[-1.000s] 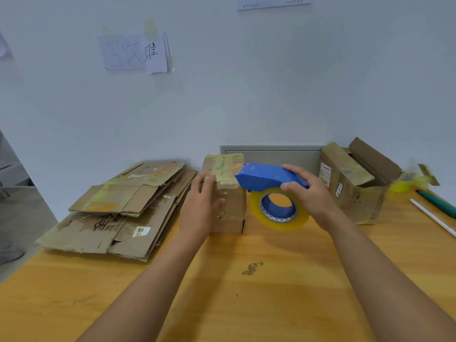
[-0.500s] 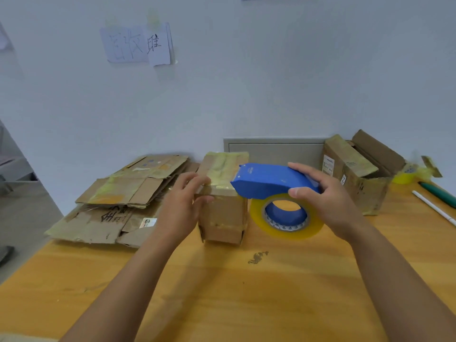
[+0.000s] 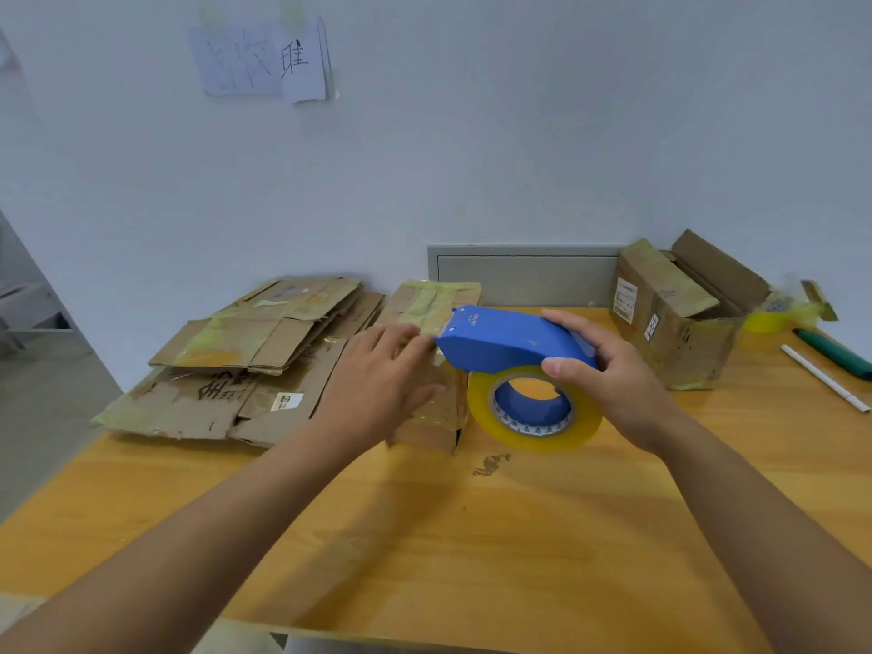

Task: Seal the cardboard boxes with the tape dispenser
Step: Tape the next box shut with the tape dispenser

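A small closed cardboard box (image 3: 436, 302) with old yellowish tape on top stands in the middle of the wooden table (image 3: 472, 535). My left hand (image 3: 382, 377) lies flat against its near top and front, fingers spread. My right hand (image 3: 608, 375) grips a blue tape dispenser (image 3: 505, 339) carrying a yellow tape roll (image 3: 535, 408). The dispenser's front end touches the box's top right edge. A second cardboard box (image 3: 679, 332) with open flaps stands at the back right.
A pile of flattened cardboard (image 3: 236, 365) lies at the left, close to the table edge. At the far right lie a green pen (image 3: 833, 354), a white pen (image 3: 823, 384) and a yellow tape wad (image 3: 774, 313). A grey panel (image 3: 524, 276) sits against the wall.
The small box has come nearer to me. My left hand slid from its left side onto its top and front. The dispenser moved with it and stays at the box's top right edge.
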Available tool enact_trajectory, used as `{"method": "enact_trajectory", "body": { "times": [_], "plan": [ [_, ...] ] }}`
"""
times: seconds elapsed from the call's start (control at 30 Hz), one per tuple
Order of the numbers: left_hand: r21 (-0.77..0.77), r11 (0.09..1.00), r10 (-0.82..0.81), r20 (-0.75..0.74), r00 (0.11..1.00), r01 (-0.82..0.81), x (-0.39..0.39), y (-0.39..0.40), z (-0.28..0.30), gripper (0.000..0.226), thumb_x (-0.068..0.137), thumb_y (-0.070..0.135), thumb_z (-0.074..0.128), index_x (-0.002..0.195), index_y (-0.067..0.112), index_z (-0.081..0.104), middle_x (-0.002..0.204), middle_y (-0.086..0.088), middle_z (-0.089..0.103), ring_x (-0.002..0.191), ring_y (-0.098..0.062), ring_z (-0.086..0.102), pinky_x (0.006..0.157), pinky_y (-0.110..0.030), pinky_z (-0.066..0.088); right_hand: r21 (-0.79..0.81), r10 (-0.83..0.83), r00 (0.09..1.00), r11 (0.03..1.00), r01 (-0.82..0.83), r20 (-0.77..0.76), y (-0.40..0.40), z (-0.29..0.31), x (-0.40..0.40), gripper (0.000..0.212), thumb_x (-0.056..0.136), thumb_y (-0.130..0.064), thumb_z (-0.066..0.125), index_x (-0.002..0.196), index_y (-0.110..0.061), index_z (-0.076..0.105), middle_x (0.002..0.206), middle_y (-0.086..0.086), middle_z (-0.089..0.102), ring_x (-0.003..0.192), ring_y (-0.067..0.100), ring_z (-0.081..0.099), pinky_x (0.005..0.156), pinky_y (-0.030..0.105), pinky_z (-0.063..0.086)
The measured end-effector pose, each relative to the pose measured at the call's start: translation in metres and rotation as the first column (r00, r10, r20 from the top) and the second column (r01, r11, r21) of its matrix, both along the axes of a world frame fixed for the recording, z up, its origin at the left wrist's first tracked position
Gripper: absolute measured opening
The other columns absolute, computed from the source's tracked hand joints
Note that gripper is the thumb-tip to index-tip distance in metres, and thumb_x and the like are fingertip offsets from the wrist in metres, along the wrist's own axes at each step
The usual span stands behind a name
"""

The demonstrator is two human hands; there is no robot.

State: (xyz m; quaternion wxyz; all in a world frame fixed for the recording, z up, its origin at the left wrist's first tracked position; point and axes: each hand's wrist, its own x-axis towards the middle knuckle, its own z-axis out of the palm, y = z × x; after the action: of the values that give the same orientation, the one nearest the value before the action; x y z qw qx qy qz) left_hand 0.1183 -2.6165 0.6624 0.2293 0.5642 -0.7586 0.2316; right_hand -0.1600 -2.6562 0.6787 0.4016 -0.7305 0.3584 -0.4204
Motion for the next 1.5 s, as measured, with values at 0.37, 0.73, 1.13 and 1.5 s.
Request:
{"method": "enact_trajectory", "body": {
  "times": [0.37,0.73,1.13,1.5],
  "plan": [
    [-0.114,0.991,0.051,-0.165,0.985,-0.07,-0.02,-0.009,-0.008,0.05,0.086,0.056,0.06,0.099,0.009,0.068,0.103,-0.007,0.069,0.092,-0.024,0.064,0.073,-0.033,0.052,0.011,0.01,1.0,1.0,-0.01,-0.021,0.004,0.0,-0.003,0.056,0.073,-0.059,0.069,0.126,-0.056,0.051,0.123,-0.023,0.054,0.1,-0.004,0.059,0.075,0.012,0.051],
    [-0.04,0.99,0.127,-0.19,0.973,-0.137,-0.011,-0.009,-0.009,0.048,0.087,0.052,0.067,0.107,0.008,0.067,0.11,-0.008,0.067,0.099,-0.027,0.061,0.075,-0.037,0.051,-0.001,-0.008,0.999,1.0,0.008,-0.049,0.009,-0.005,-0.04,0.063,0.064,-0.06,0.073,0.125,-0.056,0.06,0.12,-0.036,0.058,0.108,-0.005,0.058,0.078,0.007,0.047],
    [0.264,0.965,0.131,-0.471,0.873,-0.003,-0.019,-0.006,0.014,0.066,0.078,0.075,0.034,0.116,0.027,0.06,0.118,0.014,0.052,0.109,-0.005,0.043,0.073,-0.017,0.031,-0.017,0.0,0.971,1.0,-0.004,-0.241,0.005,0.007,-0.022,0.061,0.066,-0.06,0.071,0.125,-0.053,0.06,0.12,-0.031,0.056,0.101,-0.013,0.055,0.069,0.006,0.045],
    [0.184,0.969,0.223,-0.385,0.896,-0.162,-0.02,-0.021,0.008,0.047,0.084,0.064,0.06,0.109,0.025,0.059,0.113,0.007,0.058,0.094,-0.008,0.045,0.069,-0.027,0.036,0.14,0.01,0.936,0.989,0.043,-0.352,-0.007,-0.007,-0.013,0.046,0.077,-0.049,0.079,0.121,-0.04,0.067,0.118,-0.023,0.06,0.106,0.0,0.058,0.085,0.023,0.044]
  ]
}}
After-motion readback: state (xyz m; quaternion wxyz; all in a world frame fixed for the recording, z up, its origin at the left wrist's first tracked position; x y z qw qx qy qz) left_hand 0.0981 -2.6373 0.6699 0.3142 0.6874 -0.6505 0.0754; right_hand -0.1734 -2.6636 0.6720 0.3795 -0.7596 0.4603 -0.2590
